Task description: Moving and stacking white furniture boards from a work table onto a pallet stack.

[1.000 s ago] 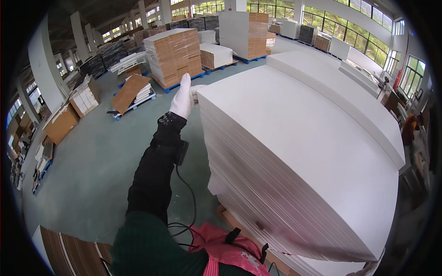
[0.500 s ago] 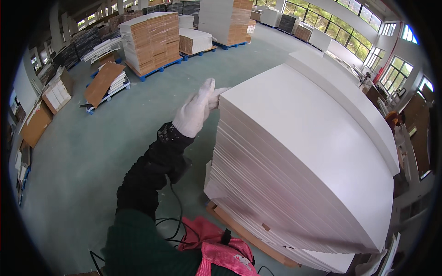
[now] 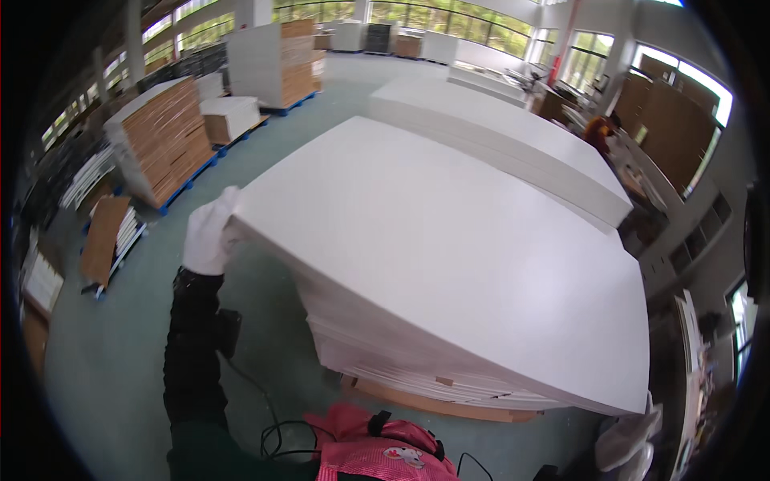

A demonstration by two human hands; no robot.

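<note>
A large white panel (image 3: 449,240) lies over a stack of similar panels (image 3: 385,345). Its left end juts out past the stack, and its near edge stands off the sheets below. My left hand (image 3: 210,234), in a white knit glove, is closed on the panel's left corner, thumb side toward the edge. At the panel's near right corner is a blurred white glove, my right hand (image 3: 624,439); it appears to grip that corner, its fingers partly hidden. Brown cardboard (image 3: 437,403) lies beneath the stack.
Behind stands another white panel stack (image 3: 497,132). Wrapped board stacks (image 3: 164,140) on blue pallets line the left, near a low cart (image 3: 112,240) of loose boards. A pink bag (image 3: 385,453) and a black cable (image 3: 269,401) are close to my body. A person (image 3: 597,132) is at the far right.
The top panel has shifted left with my left hand, so it now overhangs the stack. The view has turned right, and the scene slides left in the picture.
</note>
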